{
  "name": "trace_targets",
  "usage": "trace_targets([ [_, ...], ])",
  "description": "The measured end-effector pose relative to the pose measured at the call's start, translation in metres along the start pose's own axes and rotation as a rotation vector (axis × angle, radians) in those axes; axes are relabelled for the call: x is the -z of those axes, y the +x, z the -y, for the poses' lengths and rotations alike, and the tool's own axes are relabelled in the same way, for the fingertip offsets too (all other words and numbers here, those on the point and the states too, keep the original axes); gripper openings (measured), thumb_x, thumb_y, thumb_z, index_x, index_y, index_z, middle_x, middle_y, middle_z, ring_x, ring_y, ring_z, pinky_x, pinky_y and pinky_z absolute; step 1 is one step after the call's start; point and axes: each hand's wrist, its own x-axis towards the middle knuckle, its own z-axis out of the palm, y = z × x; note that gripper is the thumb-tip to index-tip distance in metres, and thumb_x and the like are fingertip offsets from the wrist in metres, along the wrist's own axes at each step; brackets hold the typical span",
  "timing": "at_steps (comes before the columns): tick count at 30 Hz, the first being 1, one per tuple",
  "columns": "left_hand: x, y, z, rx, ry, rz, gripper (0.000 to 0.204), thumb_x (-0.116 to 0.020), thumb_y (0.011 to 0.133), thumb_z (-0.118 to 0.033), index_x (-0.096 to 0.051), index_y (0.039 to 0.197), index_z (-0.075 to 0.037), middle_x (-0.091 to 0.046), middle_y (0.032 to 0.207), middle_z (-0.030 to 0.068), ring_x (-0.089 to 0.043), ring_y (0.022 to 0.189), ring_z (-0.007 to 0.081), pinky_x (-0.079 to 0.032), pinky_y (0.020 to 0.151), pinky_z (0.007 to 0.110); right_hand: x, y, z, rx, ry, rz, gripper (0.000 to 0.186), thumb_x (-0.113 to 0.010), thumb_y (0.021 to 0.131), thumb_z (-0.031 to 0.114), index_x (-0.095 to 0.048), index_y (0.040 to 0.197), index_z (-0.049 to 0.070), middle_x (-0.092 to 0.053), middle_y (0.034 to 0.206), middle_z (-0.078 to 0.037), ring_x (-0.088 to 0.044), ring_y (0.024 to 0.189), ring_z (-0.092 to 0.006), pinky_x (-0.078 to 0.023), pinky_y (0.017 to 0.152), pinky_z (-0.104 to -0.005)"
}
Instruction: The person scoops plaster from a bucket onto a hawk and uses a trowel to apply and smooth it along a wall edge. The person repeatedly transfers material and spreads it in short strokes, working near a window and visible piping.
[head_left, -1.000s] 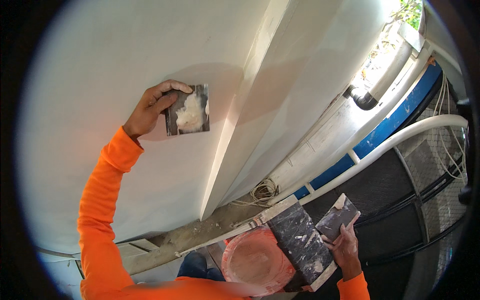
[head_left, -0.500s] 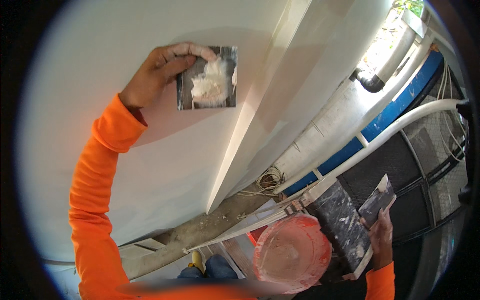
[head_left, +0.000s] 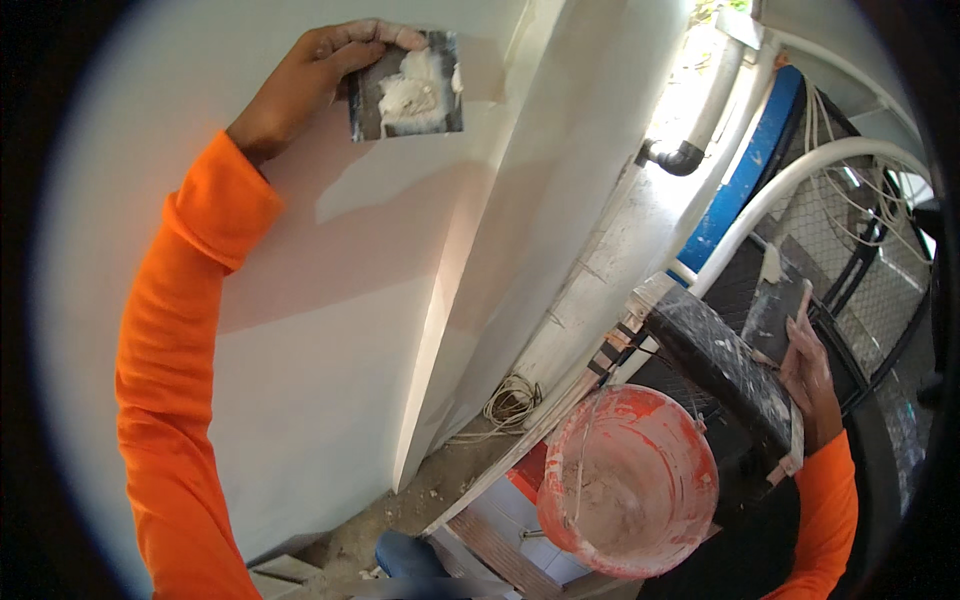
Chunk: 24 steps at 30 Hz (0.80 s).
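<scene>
White plaster covers a smooth wall that fills the left and middle of the view. High against it, near its top edge, the person's left hand reaches up in a bright orange sleeve. The fingers lie pressed together, curled over the top edge of a flat, dark putty knife, thumb behind it. A lump of white filler sits on the blade's face, and the blade lies just left of the wall's vertical corner edge.

Low on the right, the right hand grips a second, smaller scraper together with a long, dark, plaster-spattered board; its fingers wrap around them, though exactly how they pinch is hidden. Just below the board's lower end stands a red-orange bucket, its inside streaked with dried filler. Behind them run a white curved pipe, a blue beam and wire mesh.
</scene>
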Motion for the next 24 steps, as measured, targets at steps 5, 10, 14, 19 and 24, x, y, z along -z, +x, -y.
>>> trace_targets([
  [5,0.0,-0.025,0.001,0.017,-0.161,-0.039,0.029,-0.044,0.113,-0.007,-0.07,0.123,0.0,-0.075,0.11,0.0091,-0.074,0.092,0.0153,-0.065,0.084,0.03,-0.001,0.004,0.004,-0.016,-0.017,0.077,0.082,-0.064,0.106,0.031,-0.019,0.173,0.018,-0.057,0.156,-0.008,-0.063,0.134,-0.0267,-0.056,0.107,-0.0595],
  [10,0.002,-0.032,-0.003,0.044,-0.072,-0.079,0.028,-0.044,0.111,-0.004,-0.07,0.12,0.003,-0.075,0.105,0.0109,-0.074,0.086,0.0165,-0.066,0.08,0.031,-0.003,0.008,0.005,-0.049,0.058,0.068,0.103,-0.067,0.104,0.029,0.008,0.175,0.031,-0.045,0.166,-0.009,-0.06,0.14,-0.0338,-0.054,0.108,-0.0654],
  [14,0.012,-0.034,-0.008,0.005,0.051,-0.043,0.029,-0.043,0.11,-0.002,-0.07,0.118,0.004,-0.074,0.106,0.0105,-0.073,0.087,0.0152,-0.064,0.081,0.029,-0.018,0.005,0.022,-0.112,0.013,0.063,0.099,-0.065,0.106,0.031,0.005,0.175,0.026,-0.046,0.165,-0.011,-0.061,0.139,-0.0336,-0.056,0.107,-0.0645],
  [19,0.019,-0.038,0.002,0.032,-0.06,-0.027,0.029,-0.044,0.107,0.0,-0.072,0.117,0.004,-0.074,0.107,0.0093,-0.07,0.088,0.0143,-0.061,0.084,0.03,-0.079,0.055,0.103,0.345,-0.348,-0.112,0.079,-0.058,0.111,0.023,-0.012,0.175,0.021,-0.048,0.164,-0.015,-0.064,0.135,-0.0338,-0.056,0.108,-0.0586],
  [24,0.019,-0.054,0.004,0.047,0.069,-0.013,0.024,-0.047,0.109,0.003,-0.07,0.111,0.005,-0.073,0.106,0.0109,-0.07,0.087,0.0149,-0.061,0.08,0.029,-0.163,0.14,0.191,1.035,-1.203,-0.196,0.045,-0.058,0.112,0.019,-0.054,0.156,0.009,-0.072,0.134,-0.022,-0.073,0.121,-0.0278,-0.062,0.092,-0.0436],
])
